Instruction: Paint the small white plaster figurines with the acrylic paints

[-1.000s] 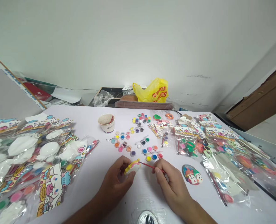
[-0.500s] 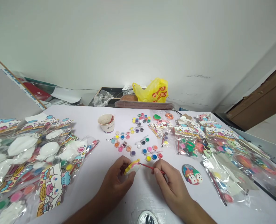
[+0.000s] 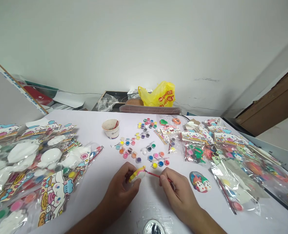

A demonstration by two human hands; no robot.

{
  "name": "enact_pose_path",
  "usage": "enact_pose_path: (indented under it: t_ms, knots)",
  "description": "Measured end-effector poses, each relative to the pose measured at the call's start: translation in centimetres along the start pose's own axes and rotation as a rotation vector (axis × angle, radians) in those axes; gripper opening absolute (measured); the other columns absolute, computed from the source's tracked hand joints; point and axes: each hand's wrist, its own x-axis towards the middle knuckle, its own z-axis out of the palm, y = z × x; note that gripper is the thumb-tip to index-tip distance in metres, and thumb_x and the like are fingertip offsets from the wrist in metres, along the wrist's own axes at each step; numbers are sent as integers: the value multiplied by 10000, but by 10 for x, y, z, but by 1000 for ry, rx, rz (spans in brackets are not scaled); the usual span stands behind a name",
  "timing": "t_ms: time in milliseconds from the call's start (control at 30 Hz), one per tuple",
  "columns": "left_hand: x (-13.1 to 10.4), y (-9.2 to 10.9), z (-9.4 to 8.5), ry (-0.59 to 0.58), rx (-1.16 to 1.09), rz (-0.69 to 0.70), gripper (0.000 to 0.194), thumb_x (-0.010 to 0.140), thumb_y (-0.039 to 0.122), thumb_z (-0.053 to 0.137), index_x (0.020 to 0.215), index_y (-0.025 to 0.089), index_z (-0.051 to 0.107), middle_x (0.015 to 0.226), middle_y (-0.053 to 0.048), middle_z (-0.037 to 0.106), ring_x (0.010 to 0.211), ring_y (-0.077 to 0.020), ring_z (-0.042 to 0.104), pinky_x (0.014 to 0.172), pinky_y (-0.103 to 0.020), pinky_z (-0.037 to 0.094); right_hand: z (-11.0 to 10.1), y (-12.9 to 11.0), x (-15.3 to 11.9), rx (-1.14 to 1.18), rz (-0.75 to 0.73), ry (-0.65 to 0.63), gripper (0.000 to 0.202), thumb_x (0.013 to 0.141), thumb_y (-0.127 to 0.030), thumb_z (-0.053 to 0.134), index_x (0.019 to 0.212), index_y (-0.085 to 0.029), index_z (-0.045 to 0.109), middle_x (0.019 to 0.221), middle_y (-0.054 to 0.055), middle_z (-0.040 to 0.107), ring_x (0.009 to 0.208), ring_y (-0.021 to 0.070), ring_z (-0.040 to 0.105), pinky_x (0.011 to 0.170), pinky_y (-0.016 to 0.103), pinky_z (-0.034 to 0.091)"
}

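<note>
My left hand pinches a small white plaster figure between thumb and fingers; a yellow band and some pink paint show on its upper edge. In my right hand is a thin red paintbrush, held like a pen. Its dark tip meets the figure's right edge or lies very close to it. Just beyond my hands are small paint pots in several colours, among them a yellow pot and a red pot. A painted round plaster piece lies to the right of my right hand.
Bagged white plaster figures cover the left side of the table. Bagged painted figures and a clear bag lie on the right. A paper cup with a brush stands farther back. Behind the table is a yellow plastic bag.
The brush tip has shifted very slightly along the figure's right edge, and the figure has tilted a little in my left hand. Everything else looks the same.
</note>
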Motion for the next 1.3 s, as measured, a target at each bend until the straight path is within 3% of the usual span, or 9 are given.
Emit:
enact_pose_path:
  t_ms: [467, 1300]
  knots:
    - [-1, 0, -2, -18, -13, -3, 88, 848, 262, 547, 806, 208, 494, 721, 32, 438, 683, -149, 429, 648, -241, 387, 2, 2, 1, -26, -18, 40, 394, 1006, -324, 325, 688, -184, 512, 573, -24, 433, 510, 135, 409, 504, 265, 297]
    - [1, 2, -2, -68, -98, -71, 136, 869, 324, 544, 821, 200, 515, 718, 29, 446, 667, -144, 421, 618, -228, 375, 0, -1, 1, -5, -27, 2, 385, 1002, -309, 330, 670, -192, 487, 585, -17, 449, 524, 136, 414, 514, 265, 308]
